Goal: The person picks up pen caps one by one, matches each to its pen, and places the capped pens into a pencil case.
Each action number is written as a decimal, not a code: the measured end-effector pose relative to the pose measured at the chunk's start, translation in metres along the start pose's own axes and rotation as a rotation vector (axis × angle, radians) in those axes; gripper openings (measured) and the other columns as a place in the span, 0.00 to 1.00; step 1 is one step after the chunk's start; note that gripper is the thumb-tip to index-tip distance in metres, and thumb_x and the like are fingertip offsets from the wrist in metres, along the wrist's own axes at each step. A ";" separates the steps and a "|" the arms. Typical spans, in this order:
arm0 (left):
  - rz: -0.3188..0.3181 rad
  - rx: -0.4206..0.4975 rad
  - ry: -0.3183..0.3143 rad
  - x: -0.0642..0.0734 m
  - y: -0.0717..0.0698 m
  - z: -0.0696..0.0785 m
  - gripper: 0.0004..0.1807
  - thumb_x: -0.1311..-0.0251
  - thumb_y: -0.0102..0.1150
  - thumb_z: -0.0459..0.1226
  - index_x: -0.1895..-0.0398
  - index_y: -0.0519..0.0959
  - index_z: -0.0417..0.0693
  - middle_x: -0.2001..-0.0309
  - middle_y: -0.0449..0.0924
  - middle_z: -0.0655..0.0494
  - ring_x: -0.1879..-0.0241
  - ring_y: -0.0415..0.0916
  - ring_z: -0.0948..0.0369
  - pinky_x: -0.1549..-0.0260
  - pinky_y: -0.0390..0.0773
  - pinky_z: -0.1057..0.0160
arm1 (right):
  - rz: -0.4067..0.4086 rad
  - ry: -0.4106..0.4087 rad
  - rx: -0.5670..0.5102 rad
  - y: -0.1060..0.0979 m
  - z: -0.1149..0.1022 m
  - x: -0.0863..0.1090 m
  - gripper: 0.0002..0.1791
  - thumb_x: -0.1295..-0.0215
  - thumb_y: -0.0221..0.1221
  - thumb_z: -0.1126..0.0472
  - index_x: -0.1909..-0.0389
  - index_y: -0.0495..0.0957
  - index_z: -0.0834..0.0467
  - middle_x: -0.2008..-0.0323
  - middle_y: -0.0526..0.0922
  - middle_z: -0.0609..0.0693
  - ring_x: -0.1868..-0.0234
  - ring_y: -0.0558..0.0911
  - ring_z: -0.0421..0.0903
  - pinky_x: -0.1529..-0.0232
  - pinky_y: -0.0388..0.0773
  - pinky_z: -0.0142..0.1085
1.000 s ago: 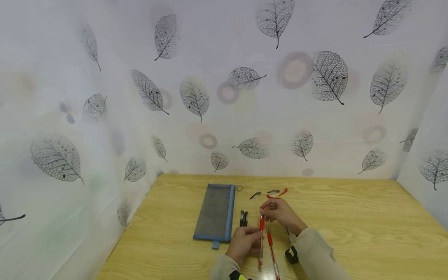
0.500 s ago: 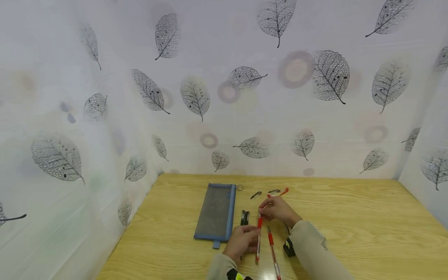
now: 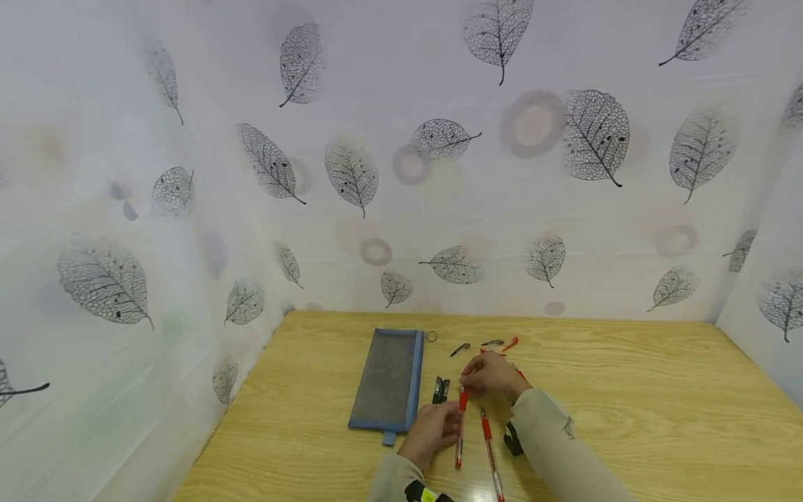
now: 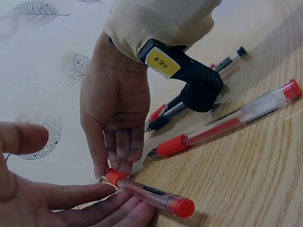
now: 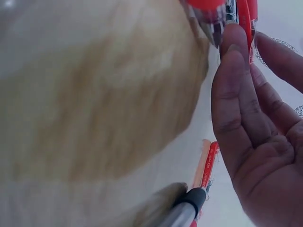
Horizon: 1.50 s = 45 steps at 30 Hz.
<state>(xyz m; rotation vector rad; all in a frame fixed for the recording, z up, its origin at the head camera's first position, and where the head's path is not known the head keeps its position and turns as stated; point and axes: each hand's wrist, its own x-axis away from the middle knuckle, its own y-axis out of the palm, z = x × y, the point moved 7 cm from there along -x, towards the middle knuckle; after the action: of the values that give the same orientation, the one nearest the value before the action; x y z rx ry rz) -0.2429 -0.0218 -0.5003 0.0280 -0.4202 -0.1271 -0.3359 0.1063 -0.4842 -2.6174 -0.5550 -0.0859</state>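
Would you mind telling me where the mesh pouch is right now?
In the head view, the mesh pouch lies on the left part of the table, just left of two dark pens and beyond the left hand.

The left wrist view cuts off the left hand [image 4: 28, 201] (which, from the head, partly hides two black pens [image 3: 437, 392]).

On my screen I see a yellow table [image 3: 652, 397] with wood stripes; nearer its left edge, a grey pouch [image 3: 385, 380] with blue trim [image 3: 414, 383]; clear pens [image 4: 218, 125] with red grips [image 4: 171, 145]; toward the back edge, a red cap [image 3: 511, 343]; dark lacy leaves [image 3: 592, 132] on a white wall [image 3: 389, 63].
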 end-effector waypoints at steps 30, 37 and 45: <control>0.054 -0.054 0.121 0.006 0.018 0.003 0.19 0.39 0.62 0.37 0.49 0.77 0.33 0.65 0.79 0.54 0.71 0.75 0.62 0.73 0.79 0.65 | 0.065 -0.021 0.029 -0.013 0.006 0.012 0.10 0.37 0.62 0.63 0.62 0.81 0.68 0.69 0.82 0.53 0.71 0.83 0.46 0.68 0.83 0.39; 0.071 -0.052 0.089 0.008 0.032 -0.005 0.20 0.42 0.65 0.34 0.48 0.76 0.32 0.65 0.80 0.54 0.73 0.78 0.61 0.74 0.83 0.62 | 0.082 -0.050 -0.118 -0.034 -0.001 0.026 0.18 0.33 0.59 0.60 0.51 0.76 0.71 0.59 0.81 0.64 0.65 0.84 0.55 0.63 0.83 0.45; 0.115 -0.077 0.093 0.011 0.042 -0.012 0.22 0.48 0.68 0.29 0.48 0.76 0.33 0.64 0.78 0.54 0.76 0.78 0.62 0.77 0.82 0.65 | 0.150 -0.057 -0.168 -0.061 -0.008 0.042 0.20 0.30 0.56 0.59 0.49 0.75 0.72 0.58 0.80 0.64 0.61 0.82 0.59 0.57 0.82 0.50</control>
<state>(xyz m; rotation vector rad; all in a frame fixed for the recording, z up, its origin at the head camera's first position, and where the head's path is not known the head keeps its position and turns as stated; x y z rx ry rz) -0.2229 0.0184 -0.5048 -0.0654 -0.3233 -0.0286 -0.3214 0.1676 -0.4449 -2.8234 -0.3840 -0.0106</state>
